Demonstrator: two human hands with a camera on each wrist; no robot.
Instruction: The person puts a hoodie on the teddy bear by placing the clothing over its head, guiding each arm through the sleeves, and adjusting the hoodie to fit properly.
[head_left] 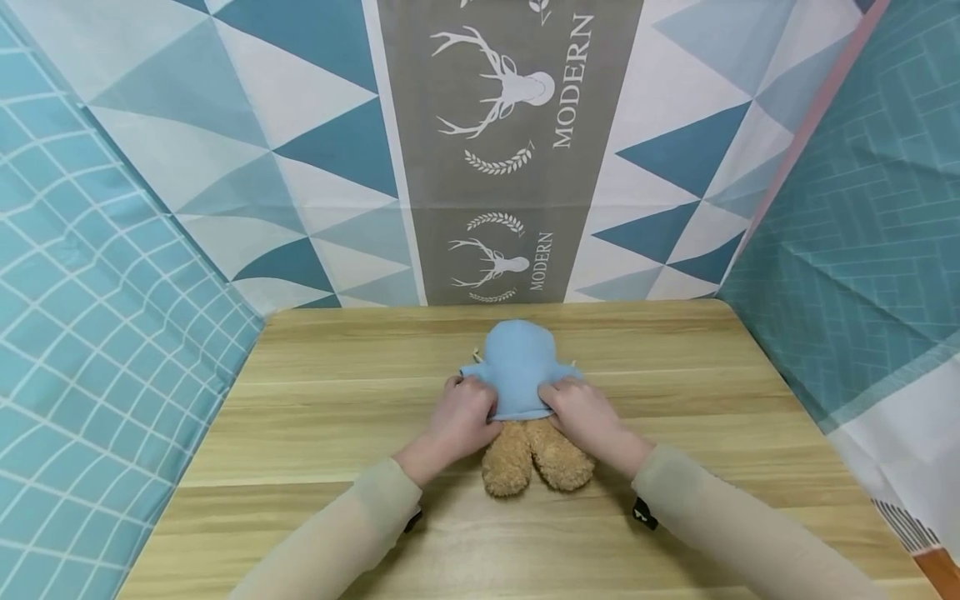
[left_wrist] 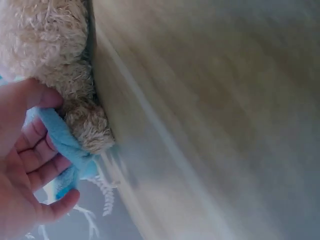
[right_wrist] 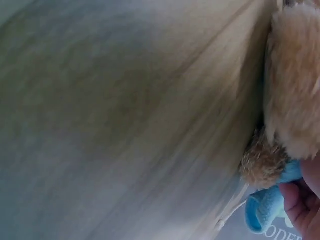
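A plush toy with curly light-brown fur lies on the table, its two legs [head_left: 507, 462] pointing toward me. A light-blue hooded top [head_left: 519, 367] covers its upper part, so the head is hidden. My left hand [head_left: 463, 412] grips the top's left side near the hem. In the left wrist view, the blue cloth [left_wrist: 62, 137] runs between thumb and fingers, beside a furry paw [left_wrist: 90, 130]. On the other side, my right hand [head_left: 588, 412] pinches the cloth. The right wrist view shows a blue sleeve end [right_wrist: 255, 215] and another paw [right_wrist: 262, 165] by the fingertips.
The wooden table [head_left: 322, 433] has rounded far corners. Behind it hangs a patterned cloth [head_left: 495, 183] with deer heads and triangles. A blue checked cloth [head_left: 90, 317] borders the left, and a teal cloth [head_left: 862, 233] the right. Pale cord ends [head_left: 477, 356] stick out by the sleeve.
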